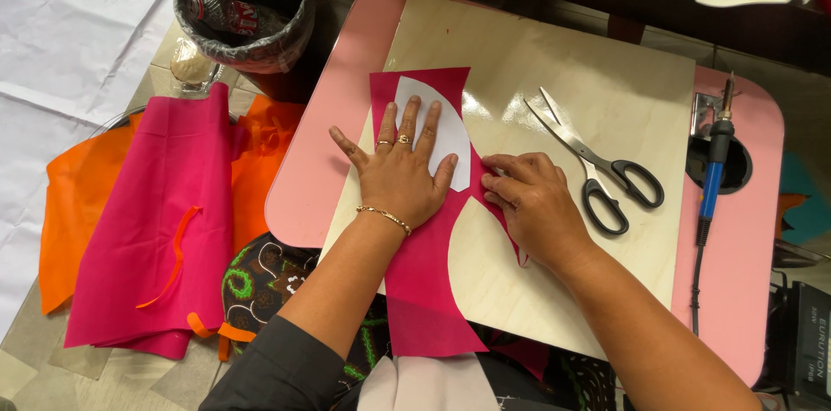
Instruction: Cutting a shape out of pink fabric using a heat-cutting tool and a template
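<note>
On the pale wooden board (554,56), which sits on a pink lap table (744,255), lies a curved cut piece of magenta fabric (424,281) with a white paper pattern (450,138) on top of it. Left hand (398,170) is flat on the pattern and fabric, fingers spread, palm down, pressing, not gripping anything. Right hand (532,199) is just beside it, fingertips curled onto the fabric's edge next to the pattern; can't tell if it's pinching the cloth or only pressing. Black-handled scissors (597,169) lie on the board just right of the right hand, blades slightly apart, untouched. A blue-handled soldering-type tool (714,173) rests at the table's right edge over a round cup hole. Left of the table: folded magenta cloth (156,229) over orange cloth (65,203). Black lined bin (242,4) sits top left.
</note>
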